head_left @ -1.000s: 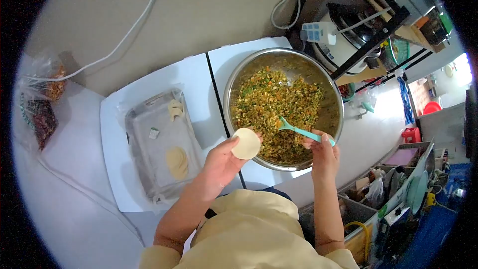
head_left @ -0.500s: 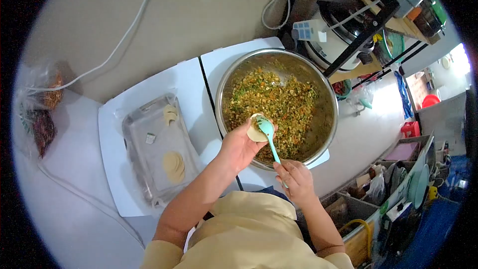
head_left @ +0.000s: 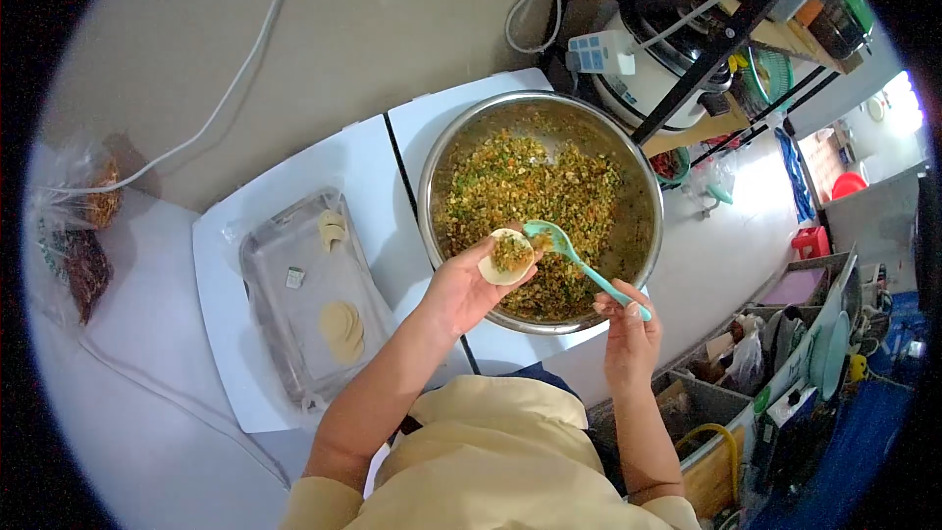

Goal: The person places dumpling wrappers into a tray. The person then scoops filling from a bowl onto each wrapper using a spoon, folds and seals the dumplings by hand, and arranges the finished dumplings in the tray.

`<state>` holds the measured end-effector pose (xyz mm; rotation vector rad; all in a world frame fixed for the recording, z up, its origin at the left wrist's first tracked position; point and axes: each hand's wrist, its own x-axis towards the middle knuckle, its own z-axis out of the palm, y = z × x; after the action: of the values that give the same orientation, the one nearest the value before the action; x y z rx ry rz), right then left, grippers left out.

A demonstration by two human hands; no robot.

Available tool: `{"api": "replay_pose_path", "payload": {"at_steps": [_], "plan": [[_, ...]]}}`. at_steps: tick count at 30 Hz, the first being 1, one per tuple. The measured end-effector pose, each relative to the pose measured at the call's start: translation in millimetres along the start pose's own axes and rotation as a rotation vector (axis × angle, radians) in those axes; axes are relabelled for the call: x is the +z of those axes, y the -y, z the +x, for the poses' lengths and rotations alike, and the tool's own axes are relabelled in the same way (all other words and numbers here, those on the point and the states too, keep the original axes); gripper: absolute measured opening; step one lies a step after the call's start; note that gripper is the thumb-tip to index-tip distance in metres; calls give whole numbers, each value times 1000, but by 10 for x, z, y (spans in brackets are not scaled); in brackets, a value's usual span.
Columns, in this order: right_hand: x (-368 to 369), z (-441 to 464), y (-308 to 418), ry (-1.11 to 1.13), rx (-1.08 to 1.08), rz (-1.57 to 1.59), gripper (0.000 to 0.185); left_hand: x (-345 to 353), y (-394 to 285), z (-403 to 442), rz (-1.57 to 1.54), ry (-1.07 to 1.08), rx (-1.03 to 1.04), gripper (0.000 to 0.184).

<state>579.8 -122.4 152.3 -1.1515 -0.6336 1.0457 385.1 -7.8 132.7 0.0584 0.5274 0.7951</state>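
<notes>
In my left hand lies a round dumpling wrapper, held over the near rim of a big steel bowl. A small mound of chopped filling sits on the wrapper. My right hand grips the handle end of a mint-green spoon. The spoon's head is just right of the wrapper, with some filling in it; whether they touch I cannot tell. Loose chopped vegetable mix fills much of the bowl.
Left of the bowl, a clear plastic-lined tray holds a stack of wrappers, folded pieces and a small packet. A black-framed shelf with a rice cooker stands at the upper right. Grey bins are at the lower right.
The spoon has come off the wrapper toward the right, leaving filling on it. My right hand has moved right and slightly up. My left hand has barely shifted.
</notes>
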Motion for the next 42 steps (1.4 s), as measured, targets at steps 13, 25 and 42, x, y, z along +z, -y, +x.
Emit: {"api": "replay_pose_path", "payload": {"at_steps": [13, 25, 42], "plan": [[3, -44, 429, 484, -580, -927, 16, -25, 12, -3, 22, 103, -12, 44], [-21, -81, 354, 221, -511, -800, 16, 3, -28, -18, -4, 70, -18, 42], [26, -15, 364, 225, -476, -829, 15, 18, -48, -15, -20, 68, -38, 40]]}}
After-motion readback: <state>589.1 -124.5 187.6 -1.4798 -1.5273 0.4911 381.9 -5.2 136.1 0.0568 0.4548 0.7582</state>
